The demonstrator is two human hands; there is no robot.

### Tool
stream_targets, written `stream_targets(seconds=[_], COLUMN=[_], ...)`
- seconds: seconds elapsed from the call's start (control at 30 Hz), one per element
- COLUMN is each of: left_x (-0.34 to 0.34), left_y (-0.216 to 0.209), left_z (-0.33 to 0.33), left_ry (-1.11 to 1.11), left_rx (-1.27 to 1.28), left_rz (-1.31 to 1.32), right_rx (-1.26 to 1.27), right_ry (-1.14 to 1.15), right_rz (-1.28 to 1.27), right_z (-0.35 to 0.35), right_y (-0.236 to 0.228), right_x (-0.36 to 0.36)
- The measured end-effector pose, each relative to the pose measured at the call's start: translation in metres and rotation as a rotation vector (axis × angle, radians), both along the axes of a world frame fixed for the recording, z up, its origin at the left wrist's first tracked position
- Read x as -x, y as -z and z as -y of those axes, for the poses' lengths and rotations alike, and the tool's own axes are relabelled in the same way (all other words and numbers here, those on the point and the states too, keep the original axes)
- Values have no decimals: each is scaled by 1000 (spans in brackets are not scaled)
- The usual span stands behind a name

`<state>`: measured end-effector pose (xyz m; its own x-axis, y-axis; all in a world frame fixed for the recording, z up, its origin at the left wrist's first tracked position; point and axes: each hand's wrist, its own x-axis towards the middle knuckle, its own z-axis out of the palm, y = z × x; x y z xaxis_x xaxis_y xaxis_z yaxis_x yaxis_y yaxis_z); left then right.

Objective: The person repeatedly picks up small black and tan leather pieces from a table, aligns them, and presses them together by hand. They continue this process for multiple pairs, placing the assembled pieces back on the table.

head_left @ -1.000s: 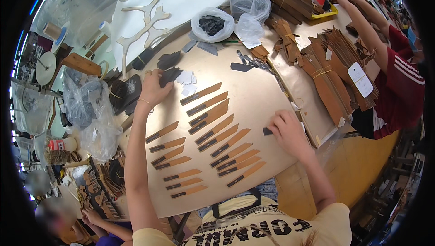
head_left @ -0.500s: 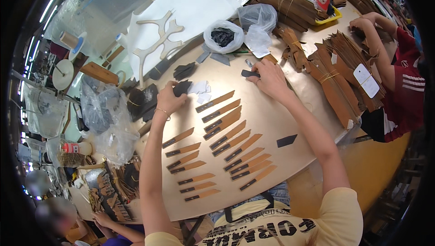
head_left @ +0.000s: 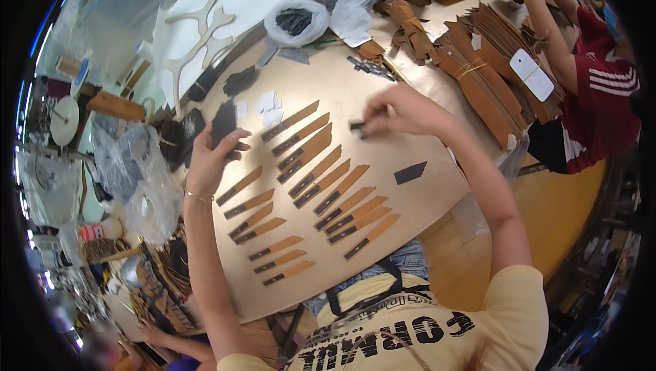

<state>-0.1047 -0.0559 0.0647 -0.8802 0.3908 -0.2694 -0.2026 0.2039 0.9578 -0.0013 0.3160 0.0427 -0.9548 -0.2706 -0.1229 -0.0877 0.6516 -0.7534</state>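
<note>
My left hand (head_left: 210,151) grips a dark grey flat piece (head_left: 224,122), perhaps a small stack, tilted up from the table's left side. Fingers bent together, my right hand (head_left: 400,113) is blurred over the table right of centre, with a small dark piece (head_left: 357,126) at its fingertips. Between my arms lie slanted rows of brown pointed strips (head_left: 321,166), each with a dark patch at its near end. One loose dark grey piece (head_left: 410,173) rests on the right, below my right hand. Small white slips (head_left: 268,103) are scattered beside the left hand.
Dark scraps (head_left: 240,80) and an open plastic bag of black pieces (head_left: 295,21) stand at the back. Small metallic items (head_left: 369,67) lie beyond my right hand. Bundled brown strips (head_left: 471,63) cover the right side, near a co-worker's arms (head_left: 557,43). Plastic bags (head_left: 154,186) are at left.
The view has shifted, so the table appears further up and left. My left hand has raised and tilted its dark piece. My right hand has drawn nearer to me, away from the metallic items, with a dark piece.
</note>
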Motion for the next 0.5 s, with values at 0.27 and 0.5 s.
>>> stream_targets(seconds=[0.27,0.5], left_x=[-94,-126], left_y=[-1,-3], left_z=[-44,-50], left_ry=[196,159], left_rx=[-220,-300], left_rz=[357,405], right_rx=[-156,-184], right_ry=[104,262], right_rz=[-214,-392], right_z=[0,20], right_y=[22,30], right_x=[-86,-119])
